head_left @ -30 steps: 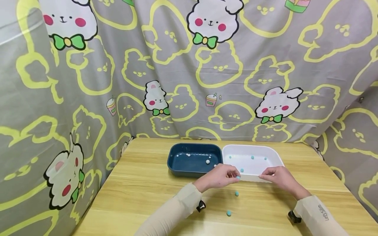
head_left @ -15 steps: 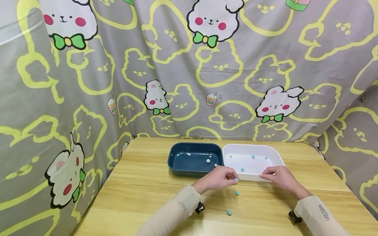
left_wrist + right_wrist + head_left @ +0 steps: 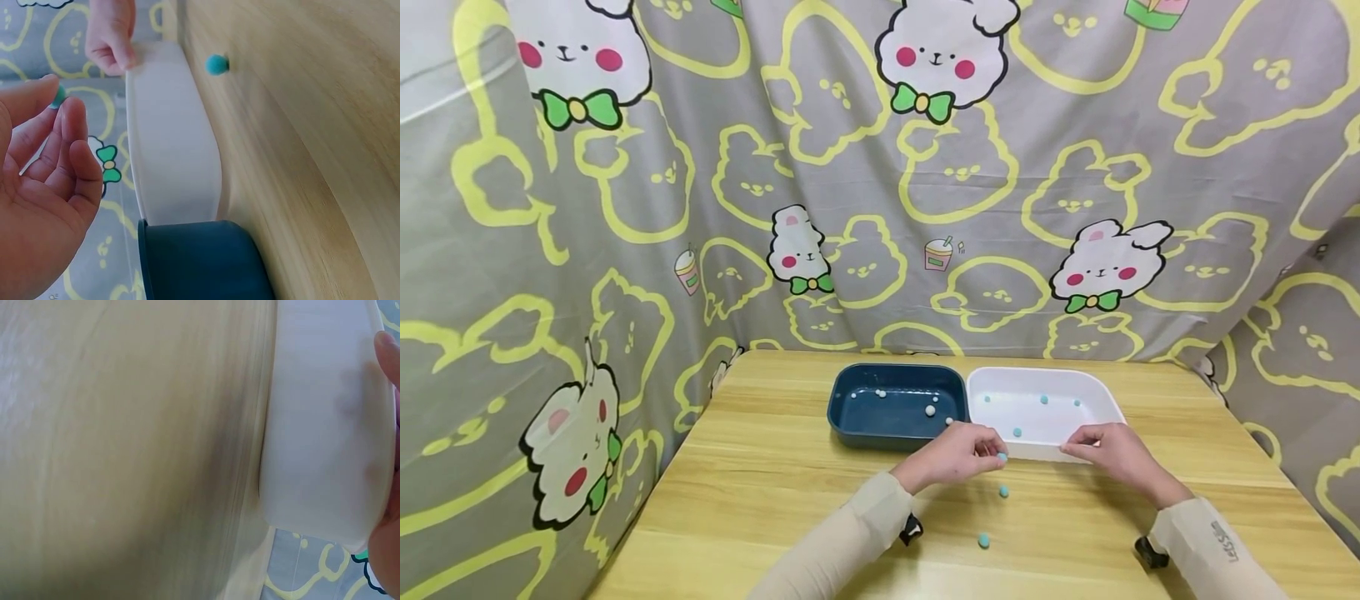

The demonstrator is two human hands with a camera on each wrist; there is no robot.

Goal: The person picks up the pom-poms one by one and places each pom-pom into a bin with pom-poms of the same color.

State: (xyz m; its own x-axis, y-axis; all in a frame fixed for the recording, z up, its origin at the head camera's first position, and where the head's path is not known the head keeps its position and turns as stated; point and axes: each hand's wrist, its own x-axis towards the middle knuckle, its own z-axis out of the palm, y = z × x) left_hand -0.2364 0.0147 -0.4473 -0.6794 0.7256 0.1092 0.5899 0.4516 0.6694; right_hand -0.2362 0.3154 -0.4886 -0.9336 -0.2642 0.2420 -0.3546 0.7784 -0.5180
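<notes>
Between thumb and fingertips my left hand [image 3: 957, 452] pinches a small turquoise ball [image 3: 59, 97], just in front of the white plastic bin [image 3: 1033, 451] and a little below its rim in the head view. My right hand [image 3: 1112, 454] holds the near rim of that bin toward its right end, with the thumb [image 3: 389, 355] on the outer side. Several turquoise balls, one of them a ball near the front [image 3: 1017, 432], lie inside the white bin. On the table before it are two more, a nearer ball [image 3: 983, 541] and a farther ball [image 3: 1003, 492].
A dark blue bin [image 3: 887, 440] stands against the white bin's left side, with several white balls in it, the largest white ball [image 3: 930, 411] toward the right. Both stand on a wooden table [image 3: 760, 483]. A patterned curtain [image 3: 865, 192] hangs behind and at the sides.
My left fingertips have dipped slightly with the turquoise ball, and it sits a little lower before the white bin. My right hand stays at the rim.
</notes>
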